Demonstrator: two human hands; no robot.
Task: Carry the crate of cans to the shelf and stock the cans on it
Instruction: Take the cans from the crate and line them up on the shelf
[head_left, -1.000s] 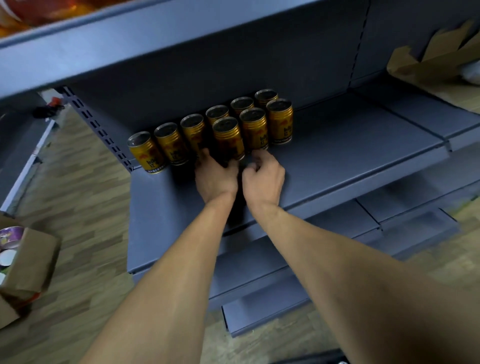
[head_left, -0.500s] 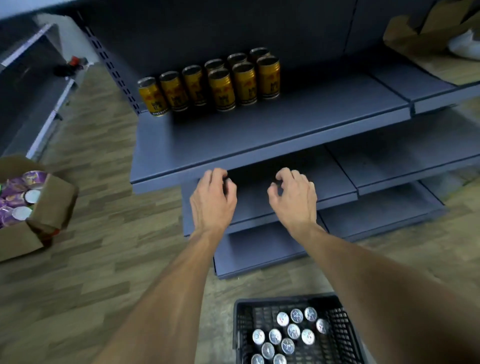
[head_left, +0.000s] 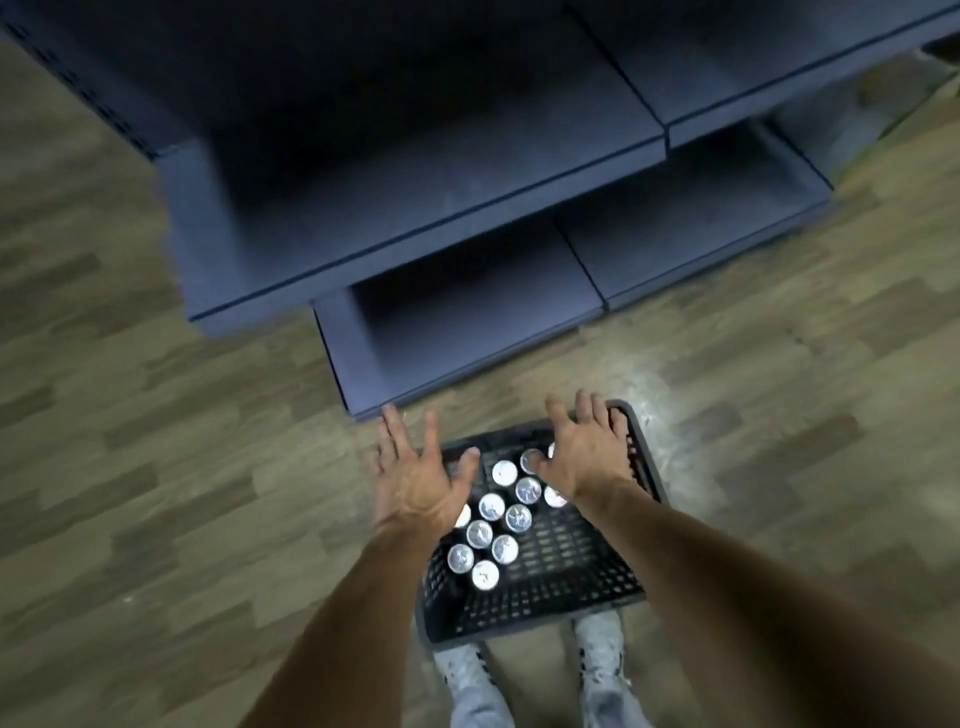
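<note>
Two hands over black crate (head_left: 540, 587) on floor (head_left: 156, 467): left hand (head_left: 415, 478) spread, empty; right hand (head_left: 582, 452) spread, empty. Silver-topped cans (head_left: 493, 525) upright in crate's left part. Grey shelf (head_left: 415, 208) just beyond.

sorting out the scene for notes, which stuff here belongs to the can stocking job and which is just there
Job:
black plastic mesh crate
silver-topped cans inside it
grey-blue metal shelves
left hand, right hand, both open above the crate

Just there:
wood-pattern floor
pale shoes
</note>
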